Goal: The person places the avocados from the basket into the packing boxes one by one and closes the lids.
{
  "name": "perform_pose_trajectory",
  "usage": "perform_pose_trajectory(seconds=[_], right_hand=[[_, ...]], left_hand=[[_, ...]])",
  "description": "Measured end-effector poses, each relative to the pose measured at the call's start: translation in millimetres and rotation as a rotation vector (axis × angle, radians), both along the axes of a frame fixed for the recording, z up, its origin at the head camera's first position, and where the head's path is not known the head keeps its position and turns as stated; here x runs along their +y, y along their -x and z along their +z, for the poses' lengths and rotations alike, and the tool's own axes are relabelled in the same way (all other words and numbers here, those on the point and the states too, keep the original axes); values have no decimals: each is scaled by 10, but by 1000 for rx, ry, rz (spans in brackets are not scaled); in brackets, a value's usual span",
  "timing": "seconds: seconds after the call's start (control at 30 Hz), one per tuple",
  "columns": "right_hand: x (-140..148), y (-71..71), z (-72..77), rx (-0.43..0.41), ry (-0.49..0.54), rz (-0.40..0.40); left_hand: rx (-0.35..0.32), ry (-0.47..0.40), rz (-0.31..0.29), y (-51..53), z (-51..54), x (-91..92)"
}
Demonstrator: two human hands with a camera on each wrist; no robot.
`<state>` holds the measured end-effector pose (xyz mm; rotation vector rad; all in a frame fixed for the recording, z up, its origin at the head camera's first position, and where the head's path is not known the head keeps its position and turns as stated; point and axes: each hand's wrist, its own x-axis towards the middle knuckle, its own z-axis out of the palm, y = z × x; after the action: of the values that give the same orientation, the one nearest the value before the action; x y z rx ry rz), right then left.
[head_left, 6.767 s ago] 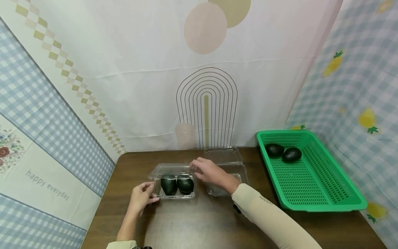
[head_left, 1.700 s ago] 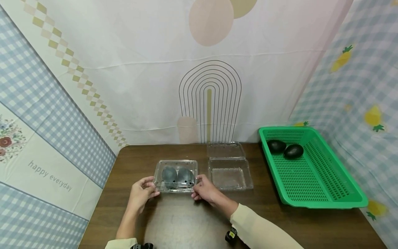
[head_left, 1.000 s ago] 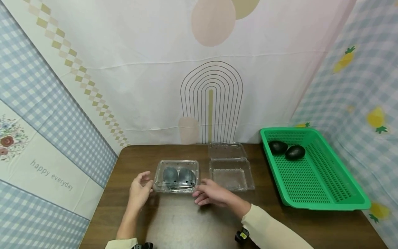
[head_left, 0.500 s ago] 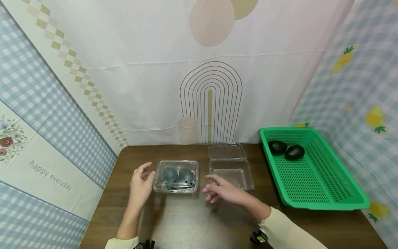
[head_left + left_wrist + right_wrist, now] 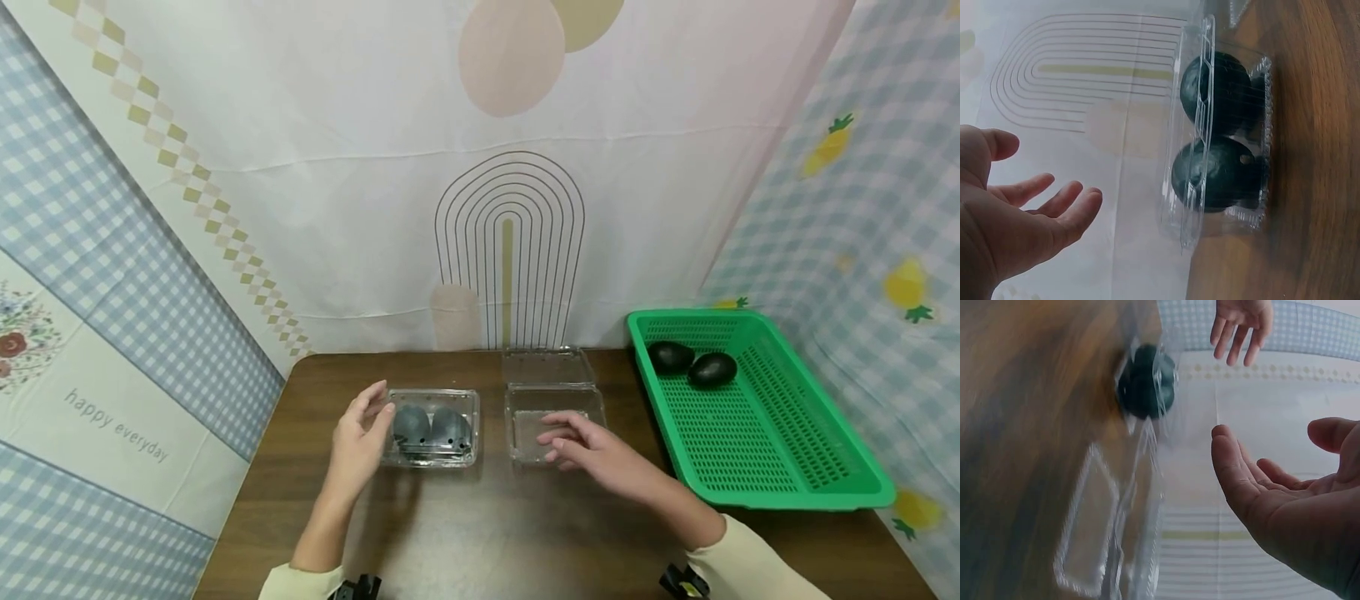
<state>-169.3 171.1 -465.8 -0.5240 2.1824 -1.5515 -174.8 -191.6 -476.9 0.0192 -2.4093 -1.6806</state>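
A clear plastic clamshell box (image 5: pixel 431 459) with its lid down stands left of centre on the table. Two dark avocados (image 5: pixel 1219 172) lie inside it. Just off the box's left end hovers my left hand (image 5: pixel 360 442), fingers relaxed and holding nothing; the left wrist view shows a gap to the box. A second clear clamshell (image 5: pixel 525 421), lid raised at the back, stands to the right and contains nothing. Above its right part is my right hand (image 5: pixel 600 454), fingers loosely bent, also holding nothing. In the right wrist view the second box is blurred.
At the right of the table stands a green plastic basket (image 5: pixel 750 450) with two dark avocados (image 5: pixel 712 370) in its back left corner. A white patterned cloth (image 5: pixel 360 250) hangs behind the brown table (image 5: pixel 465 533).
Earlier the first box's lid was up; it came down and both hands gripped the box's sides. Since then they let go; the right hand moved right, over the second box, and the left lifted slightly.
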Motion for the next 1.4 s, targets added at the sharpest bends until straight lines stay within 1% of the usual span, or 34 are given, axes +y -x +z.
perform_pose_trajectory(seconds=[0.13, 0.2, 0.4, 0.57, 0.73, 0.87, 1.0, 1.07, 1.2, 1.3, 1.4], right_hand=[[151, -42, 76, 71, -40, -38], [231, -54, 101, 114, -62, -55], [453, -30, 108, 219, -114, -104], [617, -31, 88, 264, -162, -131], [749, -49, 125, 301, -278, -147], [827, -21, 137, 378, -392, -158], [910, 15, 138, 459, -459, -179], [958, 38, 128, 485, -487, -191], [1067, 90, 87, 538, -528, -216], [1164, 133, 67, 599, -537, -223], [1258, 188, 64, 655, -543, -223]], left_hand=[[5, 4, -41, 7, 0, 76], [11, 6, -51, 13, -8, 116], [31, 13, -67, 33, -48, 224], [29, 6, -115, 41, -83, 341], [39, -11, -151, 40, -131, 527], [6, -6, -193, 51, -183, 665], [-43, 11, -241, 62, -242, 790], [-69, 1, -266, 58, -269, 848], [-88, 38, -299, 52, -308, 949], [-85, 98, -317, 66, -330, 1009], [-110, 111, -363, 83, -356, 1053]])
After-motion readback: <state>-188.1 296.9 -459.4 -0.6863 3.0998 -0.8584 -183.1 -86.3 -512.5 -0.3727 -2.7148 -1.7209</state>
